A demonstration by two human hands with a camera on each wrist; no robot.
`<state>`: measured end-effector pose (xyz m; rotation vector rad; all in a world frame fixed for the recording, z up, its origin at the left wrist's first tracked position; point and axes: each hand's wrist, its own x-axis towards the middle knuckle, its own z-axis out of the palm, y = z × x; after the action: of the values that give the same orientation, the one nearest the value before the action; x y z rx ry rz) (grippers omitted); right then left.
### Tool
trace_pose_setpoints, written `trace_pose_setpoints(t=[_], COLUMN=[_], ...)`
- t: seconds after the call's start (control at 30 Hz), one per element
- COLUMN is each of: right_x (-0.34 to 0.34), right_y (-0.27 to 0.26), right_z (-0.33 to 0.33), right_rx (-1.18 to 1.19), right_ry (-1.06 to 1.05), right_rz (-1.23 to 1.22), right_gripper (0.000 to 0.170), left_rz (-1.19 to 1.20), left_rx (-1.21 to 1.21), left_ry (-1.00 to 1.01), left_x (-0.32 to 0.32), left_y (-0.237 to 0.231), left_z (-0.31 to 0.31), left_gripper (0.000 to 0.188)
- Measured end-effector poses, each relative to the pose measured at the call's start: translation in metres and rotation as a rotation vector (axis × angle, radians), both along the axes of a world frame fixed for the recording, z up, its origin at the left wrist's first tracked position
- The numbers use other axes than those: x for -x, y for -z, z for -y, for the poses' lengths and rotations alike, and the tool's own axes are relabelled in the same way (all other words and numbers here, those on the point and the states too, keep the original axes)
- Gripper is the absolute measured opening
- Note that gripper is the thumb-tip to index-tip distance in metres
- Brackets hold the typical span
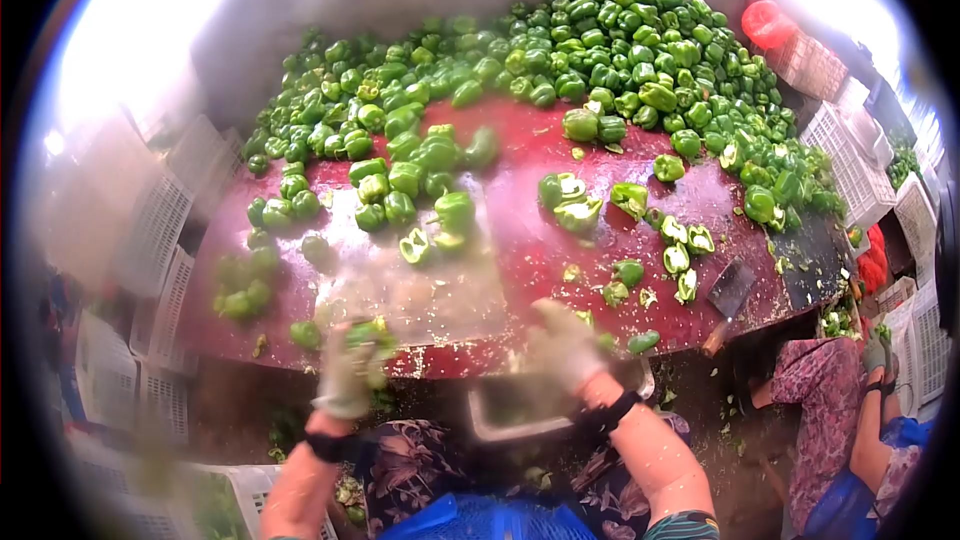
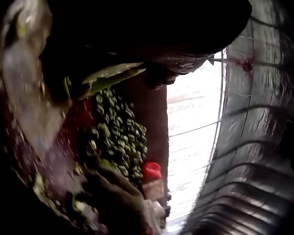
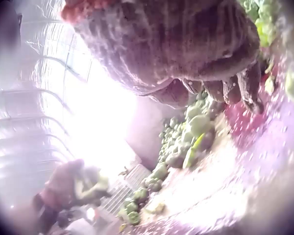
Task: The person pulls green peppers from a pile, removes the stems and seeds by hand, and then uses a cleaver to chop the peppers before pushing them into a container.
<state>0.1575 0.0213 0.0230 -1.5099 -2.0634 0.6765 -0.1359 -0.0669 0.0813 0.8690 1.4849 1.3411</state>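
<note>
Gloved left hand (image 1: 347, 370) holds a piece of green pepper (image 1: 372, 337) at the table's near edge; in the left wrist view the dark hand (image 2: 152, 29) has a pepper piece (image 2: 112, 78) beside it. The gloved right hand (image 1: 563, 348) is over the near edge, blurred; in the right wrist view its fingers (image 3: 230, 90) hang loosely bent, with no object visible in them. Whole peppers (image 1: 400, 180) and a cut half (image 1: 414, 246) lie beyond the hands on the red table (image 1: 560, 290).
A large heap of green peppers (image 1: 640, 50) covers the far side. Cut peppers (image 1: 676, 258) and a cleaver (image 1: 732, 288) lie at right. White crates (image 1: 160, 230) stand at left, more crates (image 1: 845, 160) at right. A metal tray (image 1: 520, 432) sits below the edge; another person's legs (image 1: 815, 400) are at right.
</note>
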Motion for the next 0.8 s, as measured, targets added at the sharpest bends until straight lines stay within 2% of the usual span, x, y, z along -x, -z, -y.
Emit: trace_pose_setpoints(t=[0.03,0.1,0.13,0.17,0.2,0.27,0.3,0.37,0.4,0.43,0.5,0.57,0.63,0.73,0.8], right_x=[-0.008,-0.026,-0.036,-0.042,-0.043,-0.053,-0.057,-0.055,-0.053,-0.042,-0.038,-0.029,-0.016,-0.009,-0.006], right_y=[-0.01,-0.001,0.006,0.008,-0.005,0.007,0.012,0.018,0.012,-0.016,-0.001,0.009,0.015,0.031,0.012], right_z=[-0.015,-0.051,-0.072,-0.093,-0.106,-0.143,-0.16,-0.188,-0.199,-0.2,-0.232,-0.259,-0.27,-0.258,-0.238], right_rx=[0.032,-0.117,-0.139,-0.162,-0.106,-0.186,-0.207,-0.29,-0.204,0.038,-0.004,0.083,0.284,0.329,0.357], right_ry=[0.071,0.116,0.154,0.188,0.295,0.376,0.393,0.412,0.405,0.416,0.34,0.296,0.257,0.254,0.222], right_rz=[0.013,0.088,0.059,0.03,0.139,0.083,0.042,0.024,0.026,-0.02,0.151,0.287,0.431,0.465,0.444], right_gripper=[0.034,0.026,0.025,0.024,0.022,0.02,0.019,0.015,0.016,0.022,0.029,0.033,0.035,0.038,0.04], left_rz=[-0.143,-0.223,-0.385,-0.417,-0.767,-1.343,-1.287,-1.189,-1.153,-1.131,-1.103,-1.088,-1.091,-1.108,-1.108], left_rx=[-0.019,-0.044,-0.149,-0.136,-0.079,0.084,0.259,0.603,0.694,0.757,0.826,0.842,0.808,0.675,0.52], left_ry=[-0.117,-0.461,-0.474,-0.61,-0.742,-1.028,-0.842,-0.936,-0.992,-1.031,-1.071,-1.085,-1.082,-1.056,-1.009], left_x=[0.041,0.106,0.19,0.233,0.291,0.38,0.394,0.384,0.375,0.368,0.357,0.351,0.348,0.34,0.326], left_y=[0.005,-0.002,0.041,0.046,0.066,0.09,0.077,0.06,0.058,0.057,0.058,0.062,0.065,0.066,0.063], left_z=[0.019,0.063,0.103,0.141,0.191,0.302,0.357,0.408,0.417,0.423,0.423,0.414,0.401,0.367,0.326], left_gripper=[0.026,0.026,0.026,0.024,0.024,0.028,0.028,0.029,0.029,0.029,0.029,0.03,0.03,0.031,0.032])
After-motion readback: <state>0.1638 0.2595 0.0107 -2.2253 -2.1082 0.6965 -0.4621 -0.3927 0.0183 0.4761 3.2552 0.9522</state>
